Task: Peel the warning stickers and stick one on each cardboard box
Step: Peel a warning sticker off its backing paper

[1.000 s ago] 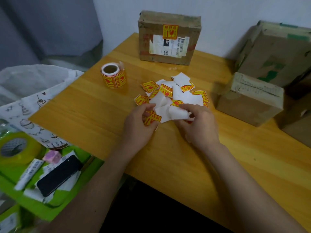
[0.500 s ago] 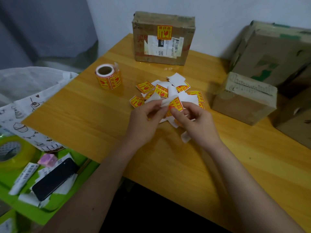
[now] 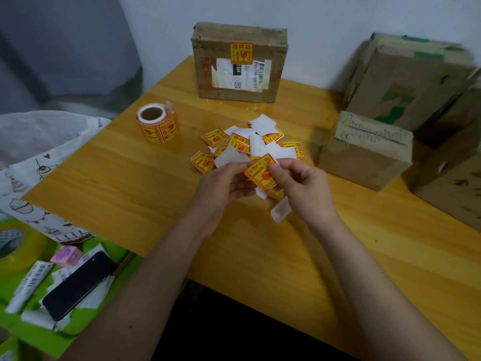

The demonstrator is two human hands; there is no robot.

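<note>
A yellow and red warning sticker [image 3: 261, 172] is held above the wooden table [image 3: 130, 188], pinched between both hands. My left hand [image 3: 223, 186] grips its left edge and white backing; my right hand [image 3: 302, 188] pinches its right edge. Behind them lies a heap of loose stickers and white backing papers [image 3: 250, 144]. A sticker roll [image 3: 157, 123] stands at the left. The cardboard box at the back [image 3: 239, 74] carries a sticker [image 3: 241, 53] on its front. A smaller box [image 3: 364, 152] sits to the right, with larger boxes [image 3: 411, 82] behind it.
A white backing scrap [image 3: 279, 211] lies under my right wrist. Left of the table, a green surface [image 3: 114, 256] holds a black phone [image 3: 78, 282], a tape roll [image 3: 15, 246], a pink cube [image 3: 68, 256] and labels. A printed cloth bag [image 3: 31, 178] lies beside the table's left edge.
Both hands lifted a sticker out of the heap and turned it printed side up. A white backing scrap dropped to the table under my right hand.
</note>
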